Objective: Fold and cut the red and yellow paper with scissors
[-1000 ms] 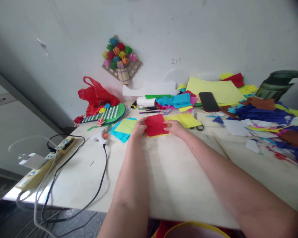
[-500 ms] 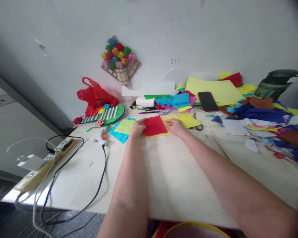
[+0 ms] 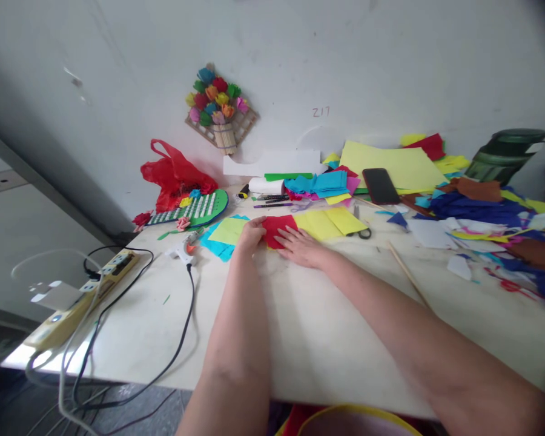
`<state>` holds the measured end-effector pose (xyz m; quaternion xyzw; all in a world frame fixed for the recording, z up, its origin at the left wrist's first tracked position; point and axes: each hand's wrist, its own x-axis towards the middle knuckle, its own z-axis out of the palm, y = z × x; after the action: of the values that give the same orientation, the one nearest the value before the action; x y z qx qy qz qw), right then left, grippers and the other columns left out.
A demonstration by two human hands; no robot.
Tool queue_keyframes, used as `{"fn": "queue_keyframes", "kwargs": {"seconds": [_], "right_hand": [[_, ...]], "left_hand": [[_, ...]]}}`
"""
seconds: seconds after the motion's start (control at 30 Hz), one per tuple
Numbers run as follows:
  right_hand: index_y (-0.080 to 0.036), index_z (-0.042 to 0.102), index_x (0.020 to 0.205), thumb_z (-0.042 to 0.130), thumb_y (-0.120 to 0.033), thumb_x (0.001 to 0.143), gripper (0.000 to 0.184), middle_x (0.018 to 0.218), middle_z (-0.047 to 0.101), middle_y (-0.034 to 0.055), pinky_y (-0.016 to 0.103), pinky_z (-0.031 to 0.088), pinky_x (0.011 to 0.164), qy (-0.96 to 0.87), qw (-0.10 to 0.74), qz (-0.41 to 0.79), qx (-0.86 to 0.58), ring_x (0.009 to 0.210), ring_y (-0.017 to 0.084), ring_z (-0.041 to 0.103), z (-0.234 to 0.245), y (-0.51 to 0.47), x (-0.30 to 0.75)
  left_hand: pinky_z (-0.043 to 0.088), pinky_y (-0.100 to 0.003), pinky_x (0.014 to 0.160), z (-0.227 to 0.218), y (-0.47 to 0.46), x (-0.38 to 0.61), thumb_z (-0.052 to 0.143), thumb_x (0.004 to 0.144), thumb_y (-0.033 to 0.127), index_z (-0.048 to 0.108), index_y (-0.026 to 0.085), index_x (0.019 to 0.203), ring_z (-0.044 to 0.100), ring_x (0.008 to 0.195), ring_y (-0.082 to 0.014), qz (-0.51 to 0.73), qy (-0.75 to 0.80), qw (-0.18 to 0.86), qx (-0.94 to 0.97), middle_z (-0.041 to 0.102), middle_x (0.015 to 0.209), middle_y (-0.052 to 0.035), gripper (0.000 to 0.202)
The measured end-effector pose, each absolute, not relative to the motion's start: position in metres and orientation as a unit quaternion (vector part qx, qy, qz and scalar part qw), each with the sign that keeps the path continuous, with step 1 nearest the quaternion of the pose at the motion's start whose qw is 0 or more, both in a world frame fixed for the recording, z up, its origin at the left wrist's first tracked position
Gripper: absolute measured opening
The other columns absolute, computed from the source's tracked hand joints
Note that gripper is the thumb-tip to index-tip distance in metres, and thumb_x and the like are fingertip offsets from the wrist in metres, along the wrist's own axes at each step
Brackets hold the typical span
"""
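Observation:
A red paper square [image 3: 277, 225] lies on top of a yellow sheet [image 3: 327, 223] that stretches out to the right. My left hand [image 3: 251, 235] pinches the red square's left edge, thumb on top. Across its right part my right hand [image 3: 301, 247] rests flat with the fingers spread, covering some of the red. Left of my left hand, a light green square [image 3: 227, 232] overlaps blue paper [image 3: 215, 247]. Scissors [image 3: 364, 232] lie partly beside the yellow sheet's right end.
A glue gun [image 3: 181, 249] and its cord lie at left, near a power strip [image 3: 95, 293]. Behind are pens [image 3: 272, 204], folded blue paper [image 3: 327, 183] and a phone [image 3: 380, 185]. A wooden stick [image 3: 406, 272] and paper scraps [image 3: 472, 209] lie at right.
My right hand has let go of the yellow sheet by the red square's right edge, moved left and flattened onto the red square. My left hand stays at the left edge.

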<state>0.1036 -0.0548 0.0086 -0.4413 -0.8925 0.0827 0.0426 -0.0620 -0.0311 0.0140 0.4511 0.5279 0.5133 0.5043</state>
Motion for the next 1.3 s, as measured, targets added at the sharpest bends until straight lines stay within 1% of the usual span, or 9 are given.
{"fn": "queue_keyframes", "kwargs": {"seconds": [0.17, 0.27, 0.43, 0.57, 0.7, 0.93, 1.0, 1.1, 1.3], "right_hand": [[-0.023, 0.023, 0.140, 0.019, -0.054, 0.086, 0.062, 0.147, 0.014, 0.0010, 0.046, 0.004, 0.107, -0.894, 0.033, 0.080, -0.440, 0.135, 0.023, 0.004, 0.003, -0.054, 0.102], [-0.023, 0.024, 0.140, 0.019, -0.055, 0.086, 0.063, 0.147, 0.015, 0.0014, 0.046, 0.005, 0.107, -0.895, 0.037, 0.077, -0.438, 0.135, 0.024, 0.005, 0.002, -0.054, 0.103], [-0.023, 0.027, 0.139, 0.020, -0.054, 0.086, 0.061, 0.147, 0.018, 0.0033, 0.045, 0.007, 0.107, -0.896, 0.052, 0.070, -0.435, 0.135, 0.024, 0.009, 0.002, -0.055, 0.103], [-0.021, 0.027, 0.139, 0.020, -0.053, 0.087, 0.062, 0.147, 0.018, 0.0042, 0.045, 0.007, 0.107, -0.899, 0.059, 0.063, -0.430, 0.135, 0.024, 0.009, 0.002, -0.056, 0.104], [-0.022, 0.026, 0.139, 0.018, -0.056, 0.086, 0.064, 0.147, 0.016, 0.0031, 0.045, 0.006, 0.107, -0.896, 0.051, 0.079, -0.434, 0.135, 0.024, 0.007, 0.004, -0.056, 0.104], [-0.022, 0.028, 0.138, 0.019, -0.056, 0.086, 0.063, 0.147, 0.018, 0.0037, 0.044, 0.006, 0.107, -0.893, 0.058, 0.086, -0.438, 0.135, 0.023, 0.008, 0.006, -0.059, 0.103], [-0.022, 0.029, 0.138, 0.020, -0.055, 0.086, 0.063, 0.147, 0.018, 0.0039, 0.044, 0.006, 0.107, -0.893, 0.058, 0.087, -0.438, 0.135, 0.023, 0.008, 0.007, -0.061, 0.103], [-0.021, 0.029, 0.138, 0.019, -0.055, 0.086, 0.063, 0.147, 0.018, 0.0040, 0.043, 0.006, 0.107, -0.892, 0.054, 0.089, -0.439, 0.135, 0.023, 0.008, 0.010, -0.063, 0.104], [-0.017, 0.024, 0.140, 0.011, -0.056, 0.086, 0.068, 0.147, 0.017, 0.0038, 0.042, 0.006, 0.107, -0.879, 0.065, 0.092, -0.464, 0.135, 0.023, 0.007, 0.008, -0.062, 0.103]], "left_hand": [[0.050, -0.027, 0.063, 0.016, -0.031, -0.061, 0.049, 0.058, -0.001, 0.034, 0.015, 0.132, 0.061, 0.061, -0.0135, 0.543, 0.537, 0.506, 0.401, 0.064, 0.073, -0.0036, 0.077], [0.050, -0.028, 0.063, 0.020, -0.031, -0.060, 0.050, 0.063, 0.000, 0.032, 0.014, 0.132, 0.061, 0.062, -0.0142, 0.546, 0.573, 0.490, 0.364, 0.062, 0.072, -0.0046, 0.073], [0.050, -0.029, 0.060, 0.028, -0.031, -0.061, 0.056, 0.073, 0.019, 0.052, 0.007, 0.105, 0.061, 0.058, -0.0166, 0.544, 0.597, 0.480, 0.343, 0.058, 0.061, -0.0060, 0.035], [0.050, -0.030, 0.057, 0.025, -0.029, -0.062, 0.061, 0.071, 0.036, 0.056, 0.009, 0.086, 0.060, 0.054, -0.0179, 0.517, 0.619, 0.467, 0.362, 0.056, 0.057, -0.0066, 0.031], [0.048, -0.029, 0.058, 0.016, -0.019, -0.063, 0.068, 0.064, 0.036, 0.060, 0.013, 0.081, 0.062, 0.064, -0.0225, 0.462, 0.685, 0.403, 0.393, 0.061, 0.059, -0.0081, 0.030], [0.045, -0.031, 0.066, 0.014, -0.017, -0.056, 0.062, 0.066, 0.028, 0.062, 0.016, 0.065, 0.062, 0.082, -0.0290, 0.349, 0.771, 0.227, 0.482, 0.066, 0.071, -0.0138, 0.012], [0.043, -0.033, 0.073, 0.017, -0.021, -0.048, 0.061, 0.066, 0.024, 0.062, 0.016, 0.068, 0.060, 0.088, -0.0297, 0.352, 0.771, 0.193, 0.494, 0.066, 0.080, -0.0155, 0.008], [0.040, -0.037, 0.081, 0.020, -0.028, -0.037, 0.060, 0.067, 0.021, 0.062, 0.016, 0.082, 0.055, 0.101, -0.0320, 0.378, 0.778, 0.160, 0.476, 0.064, 0.096, -0.0192, 0.016], [0.040, -0.040, 0.080, 0.022, -0.033, -0.033, 0.050, 0.077, 0.024, 0.058, 0.013, 0.094, 0.056, 0.099, -0.0326, 0.308, 0.795, 0.122, 0.508, 0.062, 0.099, -0.0215, 0.022]]}}
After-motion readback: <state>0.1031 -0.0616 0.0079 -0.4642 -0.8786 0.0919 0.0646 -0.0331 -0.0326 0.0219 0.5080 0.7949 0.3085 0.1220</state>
